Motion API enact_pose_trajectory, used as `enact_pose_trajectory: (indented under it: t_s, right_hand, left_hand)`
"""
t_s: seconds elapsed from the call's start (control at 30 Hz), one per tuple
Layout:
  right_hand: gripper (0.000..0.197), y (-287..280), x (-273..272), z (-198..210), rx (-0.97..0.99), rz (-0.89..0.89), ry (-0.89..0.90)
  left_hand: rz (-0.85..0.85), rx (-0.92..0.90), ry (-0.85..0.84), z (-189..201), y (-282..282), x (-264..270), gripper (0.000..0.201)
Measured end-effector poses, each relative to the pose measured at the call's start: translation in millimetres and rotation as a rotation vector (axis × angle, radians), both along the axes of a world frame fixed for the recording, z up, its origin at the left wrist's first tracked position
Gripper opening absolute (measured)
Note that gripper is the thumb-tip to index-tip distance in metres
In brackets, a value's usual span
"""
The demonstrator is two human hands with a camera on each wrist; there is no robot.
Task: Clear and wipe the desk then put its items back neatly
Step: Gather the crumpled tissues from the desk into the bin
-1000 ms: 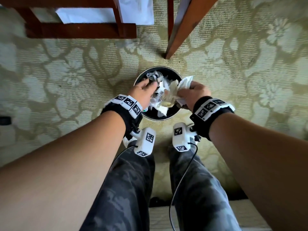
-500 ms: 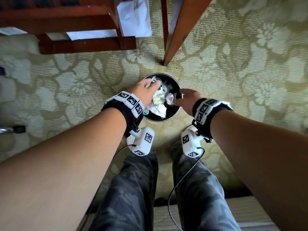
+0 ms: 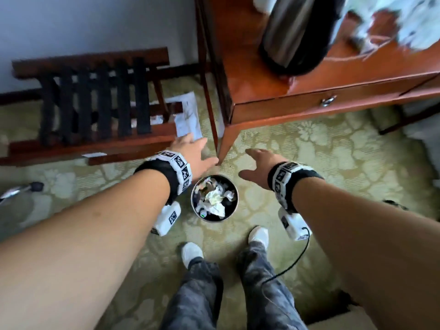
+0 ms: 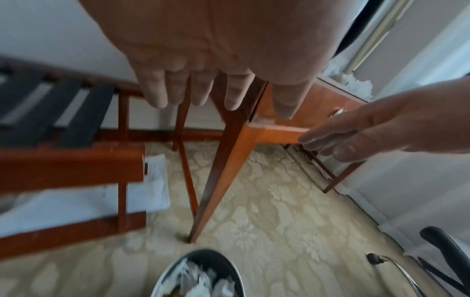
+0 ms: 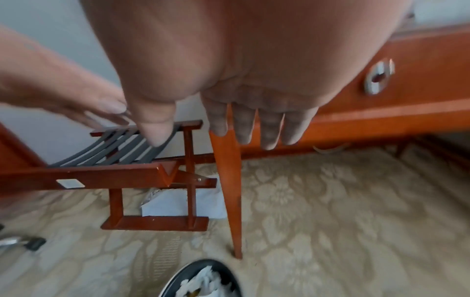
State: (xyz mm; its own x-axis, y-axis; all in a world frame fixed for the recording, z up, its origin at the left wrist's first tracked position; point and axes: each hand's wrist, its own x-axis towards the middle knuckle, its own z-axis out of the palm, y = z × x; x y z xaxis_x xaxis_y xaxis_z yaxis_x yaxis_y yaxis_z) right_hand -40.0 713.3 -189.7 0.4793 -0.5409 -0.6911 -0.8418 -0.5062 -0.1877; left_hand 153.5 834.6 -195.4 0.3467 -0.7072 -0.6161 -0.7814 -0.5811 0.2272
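Both hands are empty with fingers straight and spread: the left hand [image 3: 190, 151] and the right hand [image 3: 259, 167] hover apart above the round black metal waste bin [image 3: 232, 186] of crumpled white paper [image 3: 215, 198], which stands on the floral carpet beside the polished reddish wooden desk [image 3: 309, 75]. The step now seems to be returning to the desk; best reach for its remaining items calmly. Only the head view shows the steel flask [image 3: 292, 32] on top; the wrist views show the drawer knob [image 5: 379, 76] clearly.

Two bare forearms reach forward and down, each wrist wrapped in a black band with white coded markers. The left hand [image 3: 190, 151] and right hand [image 3: 258, 166] hover palms down, fingers [image 4: 234, 94] straight and spread, holding nothing.
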Motion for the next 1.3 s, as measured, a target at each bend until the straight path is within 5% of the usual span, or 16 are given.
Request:
enact_pose_trajectory:
  t_s: [0.37,0.6,0.83,1.3]
  right_hand:
    - [0.097,-67,-8,265,-0.495,-0.050,-0.162]
    - [0.112,-97,-61,358,-0.655,-0.206,-0.144]
    - [0.117,-139,-120,391,-0.690,-0.344,-0.165]
    - [0.117,-303,-264,427,-0.741,-0.336,-0.118]
  left_hand:
    - [-0.288,-0.397,-0.372,271,-96,30,0.089]
    - [-0.398,-0.554,-0.440,385,-146,-8,0.091]
    - [-0.442,-0.584,-0.500,441,-186,-49,0.090]
    - [-0.423,-0.584,-0.441,468,-353,-178,0.098]
